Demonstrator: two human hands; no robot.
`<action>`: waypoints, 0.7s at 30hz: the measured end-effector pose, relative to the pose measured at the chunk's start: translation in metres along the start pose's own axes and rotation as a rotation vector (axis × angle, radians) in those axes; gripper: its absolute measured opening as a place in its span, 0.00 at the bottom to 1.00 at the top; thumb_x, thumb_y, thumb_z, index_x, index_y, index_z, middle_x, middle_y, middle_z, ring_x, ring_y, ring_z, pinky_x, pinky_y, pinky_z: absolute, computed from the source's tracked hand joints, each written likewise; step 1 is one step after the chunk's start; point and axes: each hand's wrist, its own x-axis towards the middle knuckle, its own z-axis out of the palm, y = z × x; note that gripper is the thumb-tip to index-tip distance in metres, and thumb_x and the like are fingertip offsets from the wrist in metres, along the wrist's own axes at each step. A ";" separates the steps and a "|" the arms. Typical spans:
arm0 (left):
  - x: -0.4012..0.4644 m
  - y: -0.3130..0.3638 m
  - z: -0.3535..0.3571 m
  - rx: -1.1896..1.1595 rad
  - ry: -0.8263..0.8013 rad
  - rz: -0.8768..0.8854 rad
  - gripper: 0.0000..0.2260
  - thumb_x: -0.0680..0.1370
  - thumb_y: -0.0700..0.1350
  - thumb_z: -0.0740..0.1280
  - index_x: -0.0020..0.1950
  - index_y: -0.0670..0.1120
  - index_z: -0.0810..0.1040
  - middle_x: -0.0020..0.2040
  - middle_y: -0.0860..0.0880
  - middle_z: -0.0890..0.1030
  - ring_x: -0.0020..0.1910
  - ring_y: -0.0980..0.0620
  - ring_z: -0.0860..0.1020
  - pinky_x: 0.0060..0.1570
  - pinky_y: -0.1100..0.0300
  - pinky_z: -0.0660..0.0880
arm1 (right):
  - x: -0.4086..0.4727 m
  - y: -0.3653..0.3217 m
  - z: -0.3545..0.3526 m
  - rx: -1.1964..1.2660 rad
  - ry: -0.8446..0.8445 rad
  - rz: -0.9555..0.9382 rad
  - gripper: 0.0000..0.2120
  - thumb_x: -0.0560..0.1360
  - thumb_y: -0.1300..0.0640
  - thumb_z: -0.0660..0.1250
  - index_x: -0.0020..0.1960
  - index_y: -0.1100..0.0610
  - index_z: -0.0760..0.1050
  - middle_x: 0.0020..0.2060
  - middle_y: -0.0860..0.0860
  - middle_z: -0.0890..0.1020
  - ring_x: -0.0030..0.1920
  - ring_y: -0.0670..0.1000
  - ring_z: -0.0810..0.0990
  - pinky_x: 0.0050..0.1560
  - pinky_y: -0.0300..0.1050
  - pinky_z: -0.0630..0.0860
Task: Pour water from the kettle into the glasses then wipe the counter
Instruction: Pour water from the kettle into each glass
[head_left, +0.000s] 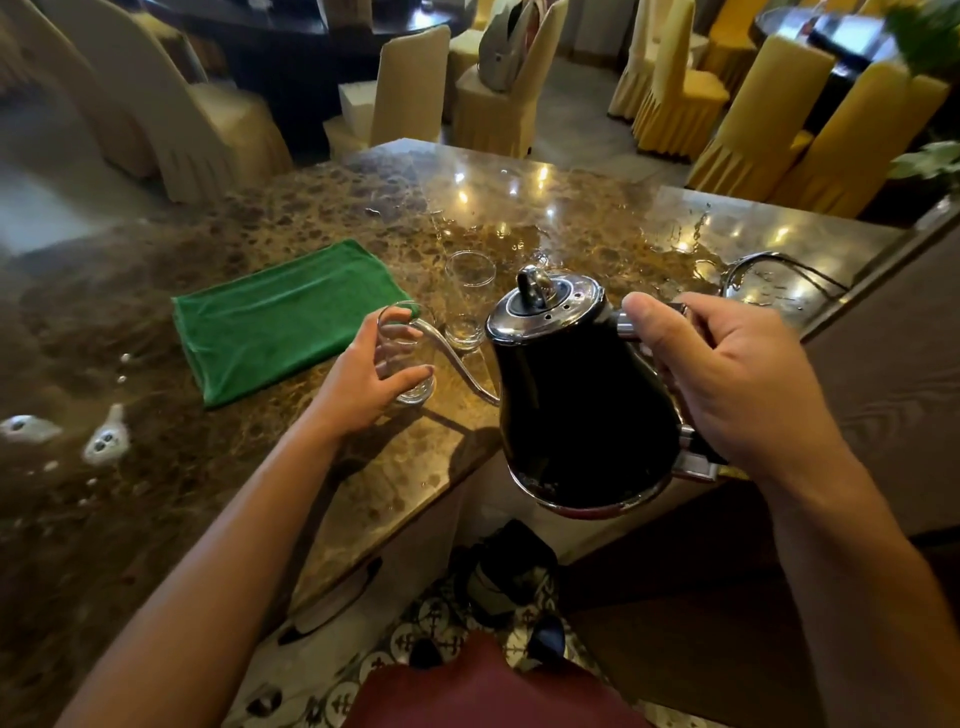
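My right hand (727, 384) grips the handle of a black gooseneck kettle (576, 400) with a chrome lid, held above the counter's near edge and tilted to the left. Its thin spout reaches over the rim of a clear glass (410, 358) standing on the brown marble counter (311, 218). My left hand (363, 384) wraps around that glass. A second clear glass (467, 301) stands empty just behind it. A folded green cloth (280, 317) lies flat on the counter to the left of the glasses.
Water is spilled over the counter's far right part (597, 239) and in drops at the left (104, 441). A dark cable (779, 260) runs along the right side. Chairs in yellow covers (675, 88) stand beyond the counter.
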 end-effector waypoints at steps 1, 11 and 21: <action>0.001 -0.001 0.000 0.007 -0.006 0.003 0.29 0.74 0.43 0.76 0.70 0.51 0.66 0.62 0.49 0.78 0.60 0.56 0.80 0.61 0.63 0.77 | 0.001 -0.002 -0.002 -0.026 -0.023 -0.006 0.35 0.79 0.34 0.65 0.36 0.67 0.67 0.28 0.64 0.68 0.27 0.49 0.64 0.28 0.45 0.62; 0.002 0.000 0.002 -0.029 -0.050 -0.006 0.28 0.71 0.49 0.73 0.68 0.56 0.64 0.60 0.51 0.77 0.59 0.65 0.79 0.57 0.68 0.76 | 0.005 -0.013 -0.008 -0.099 -0.121 0.023 0.32 0.79 0.32 0.62 0.33 0.60 0.66 0.24 0.46 0.66 0.25 0.45 0.64 0.27 0.37 0.61; 0.002 -0.005 0.001 -0.076 -0.063 -0.029 0.27 0.73 0.53 0.75 0.67 0.61 0.64 0.64 0.45 0.76 0.65 0.47 0.78 0.68 0.44 0.74 | 0.014 -0.041 -0.009 -0.188 -0.231 -0.024 0.32 0.80 0.31 0.59 0.36 0.59 0.72 0.27 0.54 0.73 0.29 0.57 0.74 0.29 0.53 0.68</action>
